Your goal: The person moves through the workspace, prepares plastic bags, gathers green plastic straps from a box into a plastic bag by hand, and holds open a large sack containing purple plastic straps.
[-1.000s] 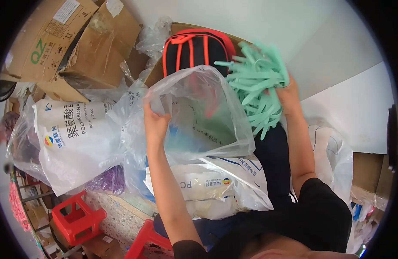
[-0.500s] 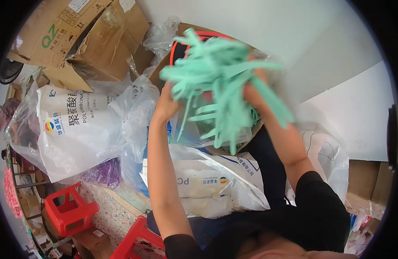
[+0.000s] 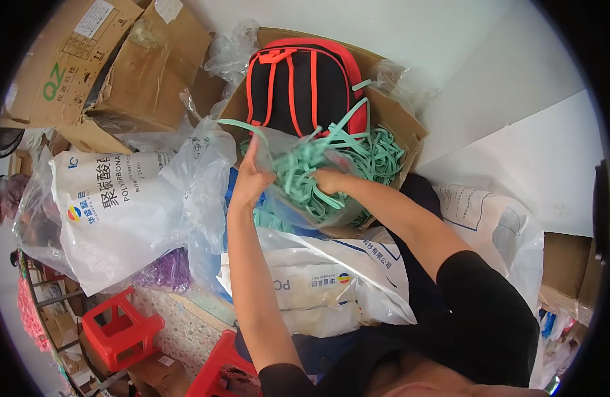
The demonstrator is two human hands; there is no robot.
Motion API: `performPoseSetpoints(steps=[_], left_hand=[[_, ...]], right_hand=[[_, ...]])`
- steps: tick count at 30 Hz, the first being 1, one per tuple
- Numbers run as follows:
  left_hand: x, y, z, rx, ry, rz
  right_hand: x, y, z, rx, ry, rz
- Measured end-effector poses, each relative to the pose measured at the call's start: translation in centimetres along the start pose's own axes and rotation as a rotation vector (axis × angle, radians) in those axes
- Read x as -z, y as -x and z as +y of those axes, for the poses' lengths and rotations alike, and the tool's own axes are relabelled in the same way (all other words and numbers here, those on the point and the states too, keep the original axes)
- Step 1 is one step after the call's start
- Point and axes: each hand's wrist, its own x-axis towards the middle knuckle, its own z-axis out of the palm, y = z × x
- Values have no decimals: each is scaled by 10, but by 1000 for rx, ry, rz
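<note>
Lowered since the earlier frame, long mint-green rubbery-looking strips [image 3: 298,173] fill the mouth of a clear plastic bag [image 3: 283,203], which the pinching left hand [image 3: 251,184] should keep wide while the right hand [image 3: 330,181], grip hidden, tucks strays inside.

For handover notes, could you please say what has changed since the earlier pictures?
The right hand moved left and down in view, bringing the bunch of flat green strips into the clear plastic bag. The left hand stayed on the bag's rim; the red-trimmed black backpack stayed put.
</note>
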Motion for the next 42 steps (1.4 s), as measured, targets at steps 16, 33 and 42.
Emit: performPoseSetpoints(steps=[16, 33, 42], left_hand=[[-2, -6, -34, -116, -767, 366], [-27, 25, -23, 166, -989, 370], [-40, 30, -33, 435, -785, 206]], right_hand=[[147, 53, -49, -389, 429, -240], [72, 28, 133, -793, 451, -124], [51, 24, 117, -771, 312, -135]])
